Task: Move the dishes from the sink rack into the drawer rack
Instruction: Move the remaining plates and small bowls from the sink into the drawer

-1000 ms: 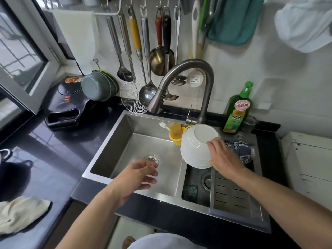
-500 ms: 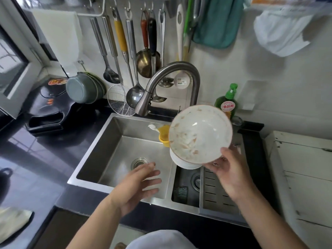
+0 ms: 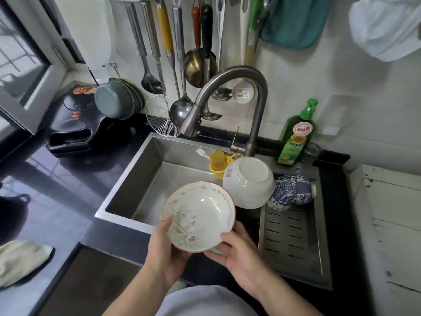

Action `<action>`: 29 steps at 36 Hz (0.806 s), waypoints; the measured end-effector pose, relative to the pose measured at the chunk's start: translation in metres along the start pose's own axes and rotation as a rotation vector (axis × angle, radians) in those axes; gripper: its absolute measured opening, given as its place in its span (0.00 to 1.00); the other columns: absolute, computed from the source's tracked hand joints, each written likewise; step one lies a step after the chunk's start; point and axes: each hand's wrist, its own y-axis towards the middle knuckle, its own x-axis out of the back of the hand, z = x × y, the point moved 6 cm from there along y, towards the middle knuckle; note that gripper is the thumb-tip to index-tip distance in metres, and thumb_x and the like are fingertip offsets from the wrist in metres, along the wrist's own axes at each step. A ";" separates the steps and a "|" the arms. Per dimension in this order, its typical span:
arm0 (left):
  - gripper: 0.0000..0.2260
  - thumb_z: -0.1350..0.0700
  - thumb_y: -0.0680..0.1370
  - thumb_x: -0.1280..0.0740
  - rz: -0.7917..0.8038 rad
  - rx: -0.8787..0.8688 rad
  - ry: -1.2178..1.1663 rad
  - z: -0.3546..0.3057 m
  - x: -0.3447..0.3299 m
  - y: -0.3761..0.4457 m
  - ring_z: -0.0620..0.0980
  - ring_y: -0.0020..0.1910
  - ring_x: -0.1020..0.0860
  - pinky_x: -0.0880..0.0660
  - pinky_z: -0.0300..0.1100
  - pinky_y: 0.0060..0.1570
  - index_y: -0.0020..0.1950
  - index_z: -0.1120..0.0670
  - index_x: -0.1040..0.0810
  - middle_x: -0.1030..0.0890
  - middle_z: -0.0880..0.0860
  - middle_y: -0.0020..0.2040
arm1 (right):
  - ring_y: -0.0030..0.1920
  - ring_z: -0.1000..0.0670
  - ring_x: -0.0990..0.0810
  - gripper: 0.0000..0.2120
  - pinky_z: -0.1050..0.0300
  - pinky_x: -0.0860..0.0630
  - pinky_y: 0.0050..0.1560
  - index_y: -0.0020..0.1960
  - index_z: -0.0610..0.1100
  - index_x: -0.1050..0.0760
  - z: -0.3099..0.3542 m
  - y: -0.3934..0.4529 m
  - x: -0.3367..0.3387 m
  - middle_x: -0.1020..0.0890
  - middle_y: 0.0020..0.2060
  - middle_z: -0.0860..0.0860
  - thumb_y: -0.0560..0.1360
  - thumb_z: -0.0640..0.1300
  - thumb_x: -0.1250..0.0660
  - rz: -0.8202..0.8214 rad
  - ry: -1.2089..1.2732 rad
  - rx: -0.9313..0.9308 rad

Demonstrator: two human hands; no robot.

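Note:
I hold a white bowl with an orange leaf pattern (image 3: 197, 215) over the sink's front edge, its inside facing up at me. My left hand (image 3: 165, 249) grips its lower left rim, thumb inside. My right hand (image 3: 237, 252) holds the lower right rim, fingers under it. A plain white bowl (image 3: 249, 182) lies upside down at the back of the slotted steel sink rack (image 3: 293, 240). To its right, a blue-and-white patterned bowl (image 3: 291, 190) lies tipped on the same rack. The drawer rack is out of view.
The curved grey faucet (image 3: 239, 99) arches over the steel sink basin (image 3: 159, 179). A yellow cup (image 3: 217, 164) hangs at the basin's back. A green soap bottle (image 3: 297, 135) stands behind the rack. Ladles and a wire skimmer (image 3: 161, 118) hang on the wall. Black countertop (image 3: 57, 190) at left.
The patterned bowl came down from near the faucet to the sink's front edge. My left hand rose and took hold of its left rim; both hands hold it now.

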 end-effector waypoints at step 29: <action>0.18 0.47 0.87 0.45 -0.408 -0.133 -0.133 -0.014 0.059 -0.010 0.64 0.60 0.21 0.20 0.66 0.55 0.76 0.50 0.31 0.22 0.60 0.65 | 0.63 0.38 0.30 0.41 0.40 0.27 0.61 0.74 0.37 0.36 0.103 0.105 0.040 0.29 0.66 0.40 0.67 0.45 0.21 -0.510 -2.294 0.605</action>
